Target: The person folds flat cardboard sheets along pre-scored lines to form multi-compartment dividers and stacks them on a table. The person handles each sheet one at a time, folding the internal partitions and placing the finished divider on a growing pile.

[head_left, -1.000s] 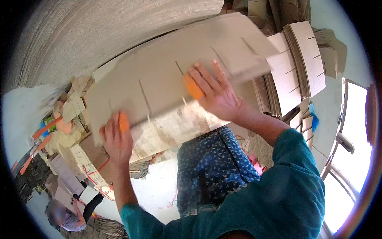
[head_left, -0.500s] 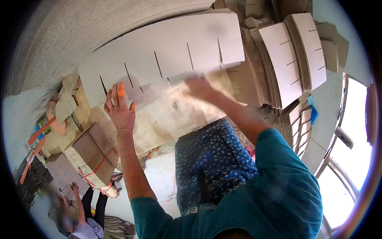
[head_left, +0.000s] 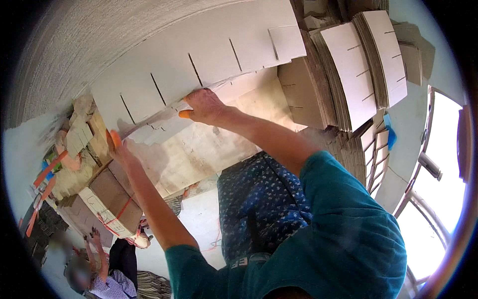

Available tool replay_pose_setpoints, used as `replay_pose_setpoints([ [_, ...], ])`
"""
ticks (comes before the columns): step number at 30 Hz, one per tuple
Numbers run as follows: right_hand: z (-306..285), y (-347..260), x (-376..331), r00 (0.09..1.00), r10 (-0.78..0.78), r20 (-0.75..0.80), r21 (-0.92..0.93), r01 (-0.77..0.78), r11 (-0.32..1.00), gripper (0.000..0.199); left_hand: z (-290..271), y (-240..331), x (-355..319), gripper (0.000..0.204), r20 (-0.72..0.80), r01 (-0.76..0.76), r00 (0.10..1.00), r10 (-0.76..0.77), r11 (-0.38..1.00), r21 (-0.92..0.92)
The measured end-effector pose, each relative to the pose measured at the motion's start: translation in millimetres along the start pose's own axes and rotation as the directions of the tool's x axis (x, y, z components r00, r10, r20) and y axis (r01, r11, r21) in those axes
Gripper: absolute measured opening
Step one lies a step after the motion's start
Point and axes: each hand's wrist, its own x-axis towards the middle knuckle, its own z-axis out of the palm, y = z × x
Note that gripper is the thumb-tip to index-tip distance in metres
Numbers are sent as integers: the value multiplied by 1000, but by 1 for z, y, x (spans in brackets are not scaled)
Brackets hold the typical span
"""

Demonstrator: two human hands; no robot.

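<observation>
A long pale cardboard sheet [head_left: 174,65] with a row of cut slits lies across the top of the work surface. My right hand [head_left: 205,105] is closed at its near edge, fingers curled and the orange-covered thumb pointing left; part of the grip is hidden. At the sheet's near left corner is my left hand [head_left: 122,149], seen edge-on and a little blurred. Its fingers stretch upward with an orange wrap on one, and the thumb stands apart. Below the sheet's near edge, more slotted cardboard shows above the stained tabletop [head_left: 209,144].
Stacks of slotted cardboard [head_left: 348,74] stand at the right. A tall cardboard pile [head_left: 64,60] rises at the far left. Nearer lies a tied carton [head_left: 112,199]. A blue patterned cushion [head_left: 264,204] sits before the table. Another person [head_left: 104,274] is at lower left.
My right hand has moved left along the sheet's near edge and closed there. My left hand has slid left and nearer, off the sheet's face to its corner. The sheet has shifted slightly away.
</observation>
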Motion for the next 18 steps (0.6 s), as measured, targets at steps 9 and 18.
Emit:
replay_pose_setpoints([
  [9,-17,-9,-4,980,196,41,99,-199,975,46,35,-20,-27,57,-15,146,974,-225,681,-717],
  [18,-1,43,-105,977,-192,90,-25,195,981,39,-26,19,-34,48,-292,53,903,-315,756,-652],
])
